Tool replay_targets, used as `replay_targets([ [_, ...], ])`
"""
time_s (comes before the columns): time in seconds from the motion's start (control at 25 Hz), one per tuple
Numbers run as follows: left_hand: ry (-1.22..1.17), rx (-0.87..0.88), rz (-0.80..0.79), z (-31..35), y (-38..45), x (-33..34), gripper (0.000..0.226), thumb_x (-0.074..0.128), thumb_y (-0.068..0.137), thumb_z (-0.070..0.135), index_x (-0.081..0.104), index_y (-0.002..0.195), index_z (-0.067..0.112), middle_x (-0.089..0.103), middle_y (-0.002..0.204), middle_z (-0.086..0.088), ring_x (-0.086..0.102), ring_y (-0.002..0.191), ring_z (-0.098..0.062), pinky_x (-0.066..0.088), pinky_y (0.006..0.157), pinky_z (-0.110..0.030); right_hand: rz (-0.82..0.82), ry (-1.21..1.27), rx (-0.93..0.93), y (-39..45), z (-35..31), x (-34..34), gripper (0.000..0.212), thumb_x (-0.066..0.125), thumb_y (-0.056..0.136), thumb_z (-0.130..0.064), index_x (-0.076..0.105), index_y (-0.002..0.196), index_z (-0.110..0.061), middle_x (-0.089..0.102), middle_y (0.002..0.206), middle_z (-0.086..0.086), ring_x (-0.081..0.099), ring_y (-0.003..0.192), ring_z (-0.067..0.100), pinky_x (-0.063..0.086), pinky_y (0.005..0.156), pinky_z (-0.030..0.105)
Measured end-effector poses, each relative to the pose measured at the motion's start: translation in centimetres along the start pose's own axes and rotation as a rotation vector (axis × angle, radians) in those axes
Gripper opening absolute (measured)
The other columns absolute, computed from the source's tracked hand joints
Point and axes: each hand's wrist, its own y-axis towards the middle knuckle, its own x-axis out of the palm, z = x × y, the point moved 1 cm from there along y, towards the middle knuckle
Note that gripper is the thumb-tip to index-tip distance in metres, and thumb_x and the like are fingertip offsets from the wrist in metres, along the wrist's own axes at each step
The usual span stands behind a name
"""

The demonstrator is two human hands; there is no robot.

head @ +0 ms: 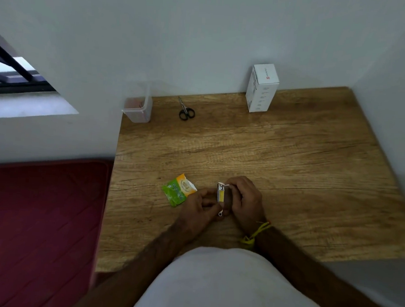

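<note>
A small white-and-yellow packet (220,195) stands on edge between the two hands, low over the near middle of the wooden table (281,159). The left hand (201,207) pinches its lower end with curled fingers. The right hand (245,200) curls over its upper end, where a white flap sticks out. The hands are close together, both clamped on the packet. A small pale piece shows below the packet at the left fingertips; what it is cannot be told.

Just left of the left hand, a green-and-orange sachet (178,192) lies flat on the table, one corner close to the knuckles. A yellow thread band (255,234) circles the right wrist.

Well apart, along the far edge by the wall:
- Black-handled scissors (186,110) lie closed, blades pointing away.
- A clear plastic container (138,109) stands at the far left corner.
- A tall white carton (262,89) stands upright to the right.

Nothing lies between these and the hands. A red mat (36,225) covers the floor left of the table, and a barred window (11,70) shows above it.
</note>
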Motion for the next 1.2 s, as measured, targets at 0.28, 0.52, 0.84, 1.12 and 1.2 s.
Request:
replay_targets([
  [0.28, 0.026, 0.014, 0.02, 0.2, 0.1, 0.0, 0.034, 0.065, 0.09, -0.001, 0.061, 0.123, 0.007, 0.077, 0.095, -0.012, 0.075, 0.088, -0.023, 0.06, 0.073, -0.028, 0.001, -0.129, -0.28, -1.0, -1.1, 0.2, 0.019, 0.057, 0.09, 0.0, 0.07, 0.103, -0.002, 0.062, 0.106, 0.004, 0.057, 0.1, 0.015, 0.04, 0.096, 0.018],
  [0.52, 0.023, 0.022, 0.024, 0.6, -0.1, 0.2, 0.033, 0.065, 0.091, 0.0, 0.059, 0.121, 0.011, 0.076, 0.098, -0.015, 0.074, 0.088, -0.02, 0.057, 0.069, -0.021, -0.005, -0.167, -0.267, -1.1, -0.4, 0.1, 0.022, 0.053, 0.096, -0.007, 0.071, 0.107, -0.001, 0.068, 0.103, 0.009, 0.06, 0.098, 0.019, 0.041, 0.096, 0.019],
  [0.84, -0.073, -0.01, -0.01, 1.0, -0.4, 0.2, 0.029, 0.065, 0.091, 0.0, 0.062, 0.116, 0.014, 0.076, 0.096, -0.013, 0.075, 0.088, -0.023, 0.059, 0.072, -0.026, -0.032, -0.13, -0.275, -1.4, 0.1, 0.1, 0.022, 0.052, 0.097, -0.009, 0.07, 0.107, -0.001, 0.068, 0.106, 0.011, 0.062, 0.1, 0.021, 0.049, 0.094, 0.029],
  [1.12, -0.068, -0.009, -0.021, 0.8, -0.3, 0.0, 0.034, 0.065, 0.092, 0.0, 0.059, 0.125, 0.003, 0.076, 0.099, -0.015, 0.074, 0.091, -0.022, 0.059, 0.074, -0.026, -0.05, -0.133, -0.314, -1.7, 0.4, 0.0, 0.023, 0.051, 0.098, -0.009, 0.07, 0.108, -0.001, 0.067, 0.106, 0.011, 0.062, 0.098, 0.023, 0.052, 0.09, 0.035],
  [1.2, -0.07, -0.013, -0.065, 0.8, -0.3, -0.3, 0.037, 0.065, 0.091, -0.001, 0.058, 0.127, 0.003, 0.075, 0.104, -0.016, 0.073, 0.098, -0.027, 0.06, 0.082, -0.031, -0.066, -0.127, -0.349, -1.6, 0.2, -0.1, 0.025, 0.05, 0.098, -0.009, 0.07, 0.111, -0.001, 0.067, 0.11, 0.012, 0.061, 0.103, 0.022, 0.05, 0.095, 0.031],
])
